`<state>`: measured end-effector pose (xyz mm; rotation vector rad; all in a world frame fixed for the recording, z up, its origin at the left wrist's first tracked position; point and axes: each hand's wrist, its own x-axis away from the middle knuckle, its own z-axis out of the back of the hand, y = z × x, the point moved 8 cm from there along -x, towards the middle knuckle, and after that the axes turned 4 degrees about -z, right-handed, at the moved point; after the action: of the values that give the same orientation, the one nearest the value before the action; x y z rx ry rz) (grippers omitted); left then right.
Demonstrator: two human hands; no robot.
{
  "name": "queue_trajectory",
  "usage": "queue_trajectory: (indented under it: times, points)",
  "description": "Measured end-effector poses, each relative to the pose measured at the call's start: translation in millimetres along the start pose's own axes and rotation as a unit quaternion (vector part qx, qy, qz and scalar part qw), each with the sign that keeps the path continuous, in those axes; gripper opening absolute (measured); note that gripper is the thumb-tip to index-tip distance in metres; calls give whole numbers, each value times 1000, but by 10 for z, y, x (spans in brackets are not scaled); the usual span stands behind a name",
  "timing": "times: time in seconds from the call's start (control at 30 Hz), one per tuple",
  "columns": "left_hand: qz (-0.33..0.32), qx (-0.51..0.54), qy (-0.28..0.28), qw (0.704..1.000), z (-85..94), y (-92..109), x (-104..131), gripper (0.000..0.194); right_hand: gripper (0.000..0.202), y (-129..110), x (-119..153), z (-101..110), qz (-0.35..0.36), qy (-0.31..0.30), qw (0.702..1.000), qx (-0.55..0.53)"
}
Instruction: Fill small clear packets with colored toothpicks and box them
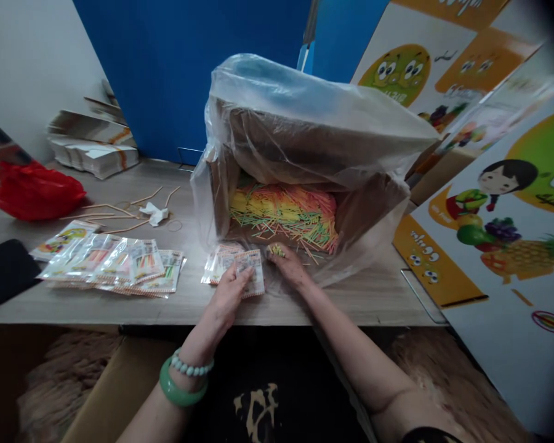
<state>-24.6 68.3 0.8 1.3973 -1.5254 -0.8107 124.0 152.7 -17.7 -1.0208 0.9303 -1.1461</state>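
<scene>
My left hand (pixel 233 286) has its thumb and fingers closed on a small clear plastic packet (pixel 256 266) with an orange-striped edge. More packets lie under and beside it on the table. My right hand (pixel 290 268) is closed around a small bunch of thin yellow-green sticks (pixel 276 249), just right of that packet. Behind the hands, a brown cardboard box (pixel 277 132) lined with a clear plastic bag (pixel 300 83) opens toward me. Inside lies a heap of thin colored sticks (pixel 286 212) in yellow, orange, green and pink.
Filled packets (pixel 115 261) overlap in a pile at left, beside a black phone-like object (pixel 7 271). Farther back are a red plastic bag (pixel 37 187), loose rubber bands (pixel 111 212), a crumpled white scrap (pixel 154 213) and stacked flat cartons (pixel 92 147). Printed cartons (pixel 498 234) stand at right.
</scene>
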Motion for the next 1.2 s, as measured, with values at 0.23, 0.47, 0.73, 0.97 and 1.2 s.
queue_trajectory:
  times: [0.23,0.47,0.73,0.97,1.2]
  points:
    - [19,-30,7,999,32,-29,1,24,13,10,-3,85,4,46,998,-51]
    - [-37,-39,-24,998,-21,46,-19,36,12,-9,24,50,20,40,998,43]
    - [-20,-81,10,996,148,-26,-42,25,14,-189,114,92,-2,15,999,-48]
    - [-117,-221,28,968,157,189,0,38,13,-849,257,56,25,17,975,-219]
    - [-80,-233,9,969,133,81,-7,37,18,-1211,351,-206,72,16,940,-334]
